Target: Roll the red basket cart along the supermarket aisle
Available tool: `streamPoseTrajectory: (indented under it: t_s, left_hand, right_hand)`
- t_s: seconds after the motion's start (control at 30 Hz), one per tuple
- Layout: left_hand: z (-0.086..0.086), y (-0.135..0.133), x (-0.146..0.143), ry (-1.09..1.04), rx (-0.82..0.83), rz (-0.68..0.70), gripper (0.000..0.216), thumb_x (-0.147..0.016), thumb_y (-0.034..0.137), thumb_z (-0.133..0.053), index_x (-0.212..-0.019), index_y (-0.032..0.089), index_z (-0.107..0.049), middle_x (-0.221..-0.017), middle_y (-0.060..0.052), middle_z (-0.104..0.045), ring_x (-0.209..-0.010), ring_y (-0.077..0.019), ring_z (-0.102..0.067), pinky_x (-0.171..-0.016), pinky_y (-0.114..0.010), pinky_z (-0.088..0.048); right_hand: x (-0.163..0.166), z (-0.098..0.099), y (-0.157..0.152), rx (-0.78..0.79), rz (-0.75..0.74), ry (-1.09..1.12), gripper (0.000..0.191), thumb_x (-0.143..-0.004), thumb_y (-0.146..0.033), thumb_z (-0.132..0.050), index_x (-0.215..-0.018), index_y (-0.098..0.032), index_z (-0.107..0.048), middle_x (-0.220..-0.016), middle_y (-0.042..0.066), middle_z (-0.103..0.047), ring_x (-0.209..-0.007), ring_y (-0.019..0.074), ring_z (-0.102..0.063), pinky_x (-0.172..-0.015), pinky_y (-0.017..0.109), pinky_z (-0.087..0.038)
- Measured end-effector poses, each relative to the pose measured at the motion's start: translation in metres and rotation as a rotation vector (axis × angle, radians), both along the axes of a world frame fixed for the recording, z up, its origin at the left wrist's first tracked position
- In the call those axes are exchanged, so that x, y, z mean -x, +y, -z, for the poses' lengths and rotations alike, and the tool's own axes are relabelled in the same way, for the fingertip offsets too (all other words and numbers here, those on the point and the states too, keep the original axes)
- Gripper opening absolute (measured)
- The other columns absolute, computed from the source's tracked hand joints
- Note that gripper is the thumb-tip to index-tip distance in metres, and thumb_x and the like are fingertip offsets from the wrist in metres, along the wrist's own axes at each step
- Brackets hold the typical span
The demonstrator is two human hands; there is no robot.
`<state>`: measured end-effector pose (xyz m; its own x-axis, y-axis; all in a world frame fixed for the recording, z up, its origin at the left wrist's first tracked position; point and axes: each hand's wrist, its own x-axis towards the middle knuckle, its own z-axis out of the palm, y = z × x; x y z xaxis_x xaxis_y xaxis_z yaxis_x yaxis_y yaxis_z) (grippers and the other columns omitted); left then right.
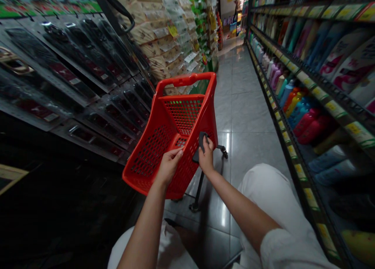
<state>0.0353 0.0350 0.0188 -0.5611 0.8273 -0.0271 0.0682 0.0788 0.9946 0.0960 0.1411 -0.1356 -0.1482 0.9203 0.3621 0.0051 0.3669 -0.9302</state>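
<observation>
A red plastic shopping basket on a black wheeled frame stands tilted in a shop aisle in front of me. Nothing shows inside it. My left hand curls over the basket's near rim. My right hand is closed around the dark grip of the pull handle at the basket's near right corner. A black rod runs from there down to a small wheel on the floor tiles.
Racks of dark packaged goods hang close on the left. Shelves of coloured bottles line the right side. Glossy grey floor tiles run ahead down the aisle. My white-clad legs show at the bottom.
</observation>
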Motion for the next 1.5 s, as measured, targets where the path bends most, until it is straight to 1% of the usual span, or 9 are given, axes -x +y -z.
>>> streamPoseTrajectory:
  t_s: [0.1, 0.23, 0.43, 0.63, 0.9, 1.07, 1.27, 1.37, 1.5]
  left_hand:
    - [-0.001, 0.001, -0.001, -0.033, 0.011, 0.016, 0.053, -0.06, 0.051, -0.084, -0.097, 0.014, -0.079, -0.088, -0.01, -0.078, -0.084, -0.024, -0.07, -0.092, -0.039, -0.05]
    - [-0.002, -0.001, -0.001, -0.038, 0.019, 0.01, 0.053, -0.061, 0.05, -0.084, -0.098, 0.013, -0.078, -0.087, -0.01, -0.078, -0.087, -0.0249, -0.07, -0.093, -0.039, -0.05]
    - [-0.001, -0.004, 0.001, -0.027, 0.037, -0.002, 0.054, -0.062, 0.051, -0.083, -0.099, 0.013, -0.078, -0.087, -0.011, -0.078, -0.094, -0.0271, -0.07, -0.095, -0.041, -0.048]
    - [0.001, -0.003, 0.002, 0.016, 0.026, -0.003, 0.056, -0.06, 0.053, -0.084, -0.098, 0.013, -0.078, -0.089, -0.011, -0.078, -0.092, -0.027, -0.07, -0.096, -0.041, -0.048]
    - [0.001, 0.005, 0.004, 0.004, 0.003, 0.037, 0.054, -0.063, 0.051, -0.083, -0.102, 0.013, -0.077, -0.093, -0.01, -0.078, -0.096, -0.0271, -0.07, -0.095, -0.04, -0.049]
    - [0.002, 0.007, 0.005, -0.006, -0.003, 0.027, 0.054, -0.062, 0.051, -0.083, -0.101, 0.013, -0.078, -0.092, -0.01, -0.078, -0.096, -0.0266, -0.07, -0.094, -0.038, -0.05]
    - [0.004, 0.009, 0.007, -0.024, 0.001, -0.001, 0.055, -0.063, 0.049, -0.083, -0.102, 0.012, -0.077, -0.096, -0.011, -0.078, -0.094, -0.0261, -0.069, -0.093, -0.038, -0.049]
    - [0.004, 0.011, 0.007, -0.009, -0.001, 0.003, 0.055, -0.062, 0.05, -0.083, -0.101, 0.011, -0.077, -0.092, -0.011, -0.078, -0.091, -0.0252, -0.07, -0.09, -0.037, -0.05]
    - [0.005, 0.015, 0.006, -0.005, -0.011, 0.029, 0.056, -0.064, 0.056, -0.08, -0.099, 0.011, -0.078, -0.088, -0.011, -0.078, -0.088, -0.0251, -0.071, -0.089, -0.037, -0.051]
  right_hand:
    - [-0.007, 0.011, -0.016, -0.107, -0.027, -0.087, 0.066, -0.086, -0.009, -0.041, -0.151, -0.023, -0.037, -0.148, 0.012, -0.035, -0.143, 0.021, -0.032, -0.118, 0.042, -0.031]
    - [-0.016, 0.051, -0.027, -0.128, -0.052, -0.197, 0.07, -0.081, -0.004, -0.042, -0.147, -0.023, -0.043, -0.15, 0.012, -0.035, -0.143, 0.0228, -0.033, -0.116, 0.044, -0.035]
    - [-0.013, 0.093, -0.01, 0.224, 0.082, -0.039, 0.064, -0.078, -0.011, -0.043, -0.141, -0.017, -0.051, -0.129, 0.013, -0.056, -0.123, 0.0233, -0.051, -0.11, 0.046, -0.04]
    - [0.004, 0.061, -0.003, 0.378, 0.015, 0.08, 0.06, -0.08, -0.019, -0.047, -0.139, -0.014, -0.053, -0.12, 0.014, -0.059, -0.118, 0.0247, -0.053, -0.109, 0.045, -0.039]
    - [0.0, -0.022, -0.027, -0.004, -0.077, 0.052, 0.065, -0.086, -0.013, -0.044, -0.15, -0.024, -0.039, -0.149, 0.01, -0.035, -0.141, 0.0204, -0.035, -0.119, 0.042, -0.029]
    - [-0.007, 0.002, -0.042, -0.088, -0.085, -0.077, 0.068, -0.083, -0.003, -0.039, -0.147, -0.024, -0.045, -0.15, 0.011, -0.034, -0.144, 0.0217, -0.032, -0.118, 0.043, -0.031]
    - [0.004, 0.05, -0.04, 0.268, -0.026, -0.003, 0.064, -0.078, -0.009, -0.045, -0.142, -0.017, -0.051, -0.134, 0.015, -0.049, -0.131, 0.0251, -0.046, -0.115, 0.048, -0.034]
    - [0.012, 0.039, -0.033, 0.403, -0.012, 0.06, 0.064, -0.079, -0.012, -0.045, -0.143, -0.015, -0.05, -0.121, 0.015, -0.055, -0.121, 0.0262, -0.052, -0.112, 0.048, -0.038]
    - [0.012, 0.0, -0.028, 0.321, -0.054, 0.091, 0.062, -0.082, -0.016, -0.047, -0.144, -0.017, -0.048, -0.126, 0.013, -0.053, -0.124, 0.0251, -0.051, -0.113, 0.044, -0.038]
